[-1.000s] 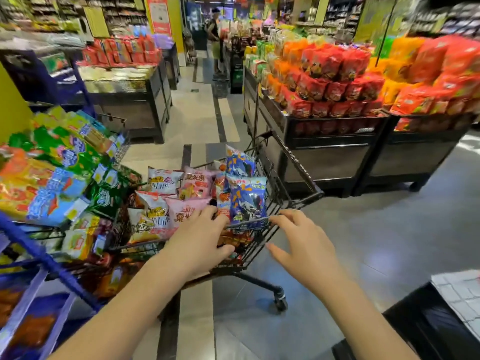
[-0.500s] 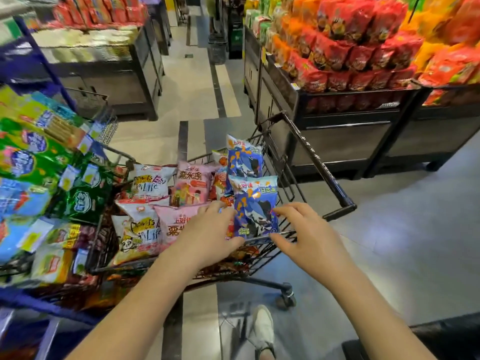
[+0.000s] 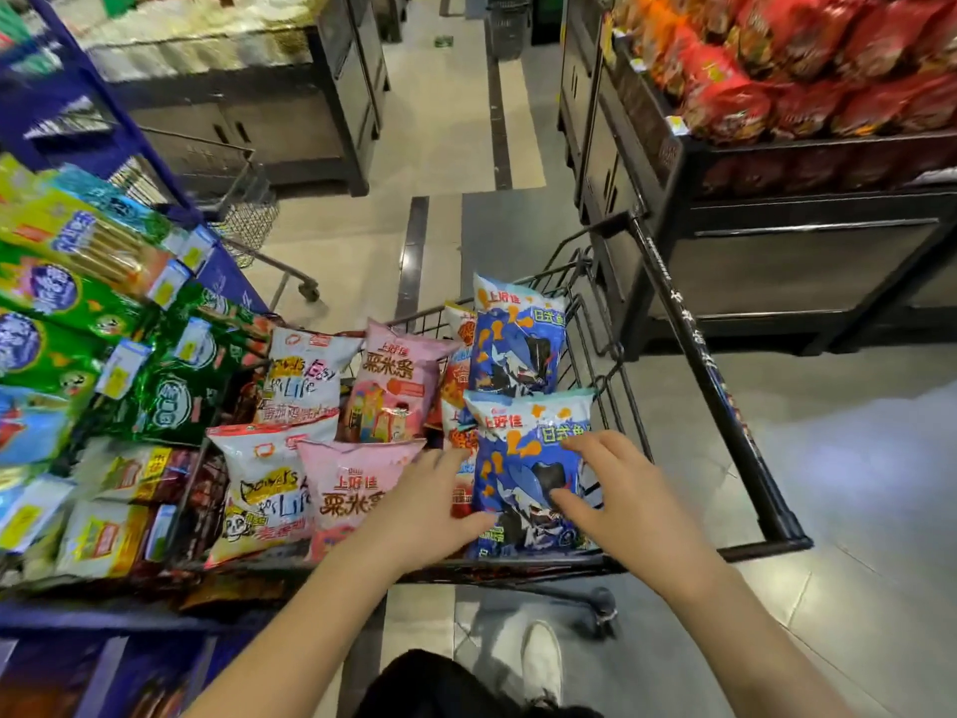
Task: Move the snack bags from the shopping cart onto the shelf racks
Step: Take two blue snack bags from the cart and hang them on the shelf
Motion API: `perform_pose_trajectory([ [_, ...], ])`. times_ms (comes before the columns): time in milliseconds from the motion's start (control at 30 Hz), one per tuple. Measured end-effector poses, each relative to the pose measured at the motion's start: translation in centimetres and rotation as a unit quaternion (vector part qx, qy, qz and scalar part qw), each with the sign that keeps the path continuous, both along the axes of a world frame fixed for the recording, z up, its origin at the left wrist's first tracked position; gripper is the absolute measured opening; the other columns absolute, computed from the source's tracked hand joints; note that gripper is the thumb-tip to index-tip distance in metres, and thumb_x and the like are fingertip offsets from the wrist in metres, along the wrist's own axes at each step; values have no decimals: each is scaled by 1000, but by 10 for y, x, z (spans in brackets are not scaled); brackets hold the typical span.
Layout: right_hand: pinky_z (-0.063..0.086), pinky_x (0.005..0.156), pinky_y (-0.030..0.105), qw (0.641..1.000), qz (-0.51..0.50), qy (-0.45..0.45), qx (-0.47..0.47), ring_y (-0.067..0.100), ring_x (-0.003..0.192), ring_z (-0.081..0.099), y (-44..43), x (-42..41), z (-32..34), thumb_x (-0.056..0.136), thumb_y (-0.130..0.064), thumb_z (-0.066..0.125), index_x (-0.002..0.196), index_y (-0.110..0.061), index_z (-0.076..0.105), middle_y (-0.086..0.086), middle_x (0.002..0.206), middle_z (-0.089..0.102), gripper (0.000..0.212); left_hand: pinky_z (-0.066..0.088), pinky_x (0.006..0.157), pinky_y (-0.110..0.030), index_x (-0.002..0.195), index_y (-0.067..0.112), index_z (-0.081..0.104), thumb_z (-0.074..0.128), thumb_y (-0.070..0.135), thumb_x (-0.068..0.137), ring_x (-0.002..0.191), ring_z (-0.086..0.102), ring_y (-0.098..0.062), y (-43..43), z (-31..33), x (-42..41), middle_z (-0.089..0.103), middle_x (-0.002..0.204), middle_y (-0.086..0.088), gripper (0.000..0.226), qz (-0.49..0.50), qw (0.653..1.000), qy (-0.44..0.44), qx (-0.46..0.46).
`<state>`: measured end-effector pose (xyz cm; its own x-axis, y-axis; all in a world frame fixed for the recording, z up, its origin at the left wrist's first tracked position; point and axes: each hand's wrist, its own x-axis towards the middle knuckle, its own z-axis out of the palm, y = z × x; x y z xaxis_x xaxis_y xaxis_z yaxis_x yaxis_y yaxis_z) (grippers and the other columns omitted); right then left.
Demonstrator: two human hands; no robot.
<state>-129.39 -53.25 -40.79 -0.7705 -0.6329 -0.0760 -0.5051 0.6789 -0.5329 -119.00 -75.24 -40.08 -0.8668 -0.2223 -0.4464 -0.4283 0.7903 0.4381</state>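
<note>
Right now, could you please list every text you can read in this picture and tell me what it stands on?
"上好佳" and "日式鱼": near blue bag and far blue bag.
"上好佳" and "粟米条": far pink bag; the near pink bag shows the same, partly covered.
"Life": near white bag and far white bag; their other print is unclear.
Cart handle lettering and shelf price tags: too blurred to read.

You're in a supermkt aisle: wire shopping cart [image 3: 694, 365] w/ snack bags [image 3: 388, 375], shelf racks [image 3: 228, 274] w/ price tags [image 3: 165, 287] left, display bin [image 3: 802, 272] of red packets [image 3: 725, 95] right.
</note>
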Motion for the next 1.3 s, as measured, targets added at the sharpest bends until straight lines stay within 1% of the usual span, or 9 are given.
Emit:
perform_pose_trajectory([
  [200, 50, 98, 33, 998, -21, -46, 30, 17, 122, 57, -13, -20, -10, 97, -39, 65, 145, -26, 50, -6, 141, 48, 52, 48, 112, -40, 135, 36, 36, 89, 53, 69, 125, 59, -5, -1, -59, -33, 57, 138, 16, 86, 131, 975, 18, 177],
  [367, 51, 91, 27, 997, -56, -58, 17, 12, 112, 62, -15, -27, -15, 96, -37, 67, 143, -27, 51, -10, 140, 49, 51, 49, 111, -45, 141, 25, 30, 90, 79, 33, 126, 58, -17, 12, -92, -60, 53, 140, 3, 135, 202, 943, -3, 263],
  [567, 52, 98, 32, 997, -66, -42, 5, 12, 126, 55, -8, -30, -13, 95, -37, 69, 142, -27, 52, -11, 144, 48, 51, 44, 111, -37, 152, 15, 23, 96, 43, 64, 125, 48, -14, 33, -99, -68, 45, 142, 4, 117, 251, 936, 17, 245],
  [667, 53, 94, 29, 996, -74, -49, -2, 8, 121, 56, -7, -35, -10, 96, -37, 67, 142, -28, 51, -12, 145, 47, 50, 41, 92, -25, 142, 17, 33, 93, 39, 72, 113, 52, -10, 29, -101, -64, 51, 125, 11, 95, 252, 938, 48, 231],
  [767, 52, 88, 27, 995, -76, -56, -14, 7, 111, 58, -10, -41, -9, 96, -38, 67, 142, -29, 51, -13, 142, 48, 49, 43, 95, -24, 133, 27, 41, 95, 35, 69, 114, 64, -8, 19, -101, -58, 61, 119, 21, 85, 252, 932, 92, 244],
  [933, 50, 97, 29, 995, -70, -60, -34, 5, 125, 52, -19, -53, -6, 96, -40, 67, 145, -31, 49, -14, 142, 48, 52, 52, 102, -27, 134, 32, 45, 96, 35, 65, 108, 66, 4, -4, -83, -52, 67, 121, 21, 86, 275, 914, 130, 270],
  [1067, 46, 100, 26, 993, -67, -78, -51, 1, 122, 50, -32, -64, -3, 95, -41, 67, 146, -28, 48, -11, 139, 50, 56, 44, 100, -27, 135, 38, 37, 94, 30, 73, 102, 59, 10, -26, -62, -45, 63, 115, 24, 85, 315, 887, 150, 301],
  [1233, 42, 86, 19, 984, -95, -132, -65, 4, 108, 52, -64, -93, -16, 97, -39, 66, 145, -20, 47, -6, 131, 54, 55, 43, 109, -36, 132, 45, 45, 94, 49, 66, 113, 62, -4, -64, -47, -39, 66, 120, 23, 82, 350, 868, 165, 311],
  [1300, 43, 74, 18, 977, -119, -159, -75, 8, 101, 57, -78, -108, -26, 103, -31, 58, 147, -15, 45, 3, 134, 59, 49, 42, 109, -36, 129, 48, 43, 92, 47, 70, 111, 60, 0, -76, -37, -38, 64, 119, 25, 77, 359, 864, 171, 310],
])
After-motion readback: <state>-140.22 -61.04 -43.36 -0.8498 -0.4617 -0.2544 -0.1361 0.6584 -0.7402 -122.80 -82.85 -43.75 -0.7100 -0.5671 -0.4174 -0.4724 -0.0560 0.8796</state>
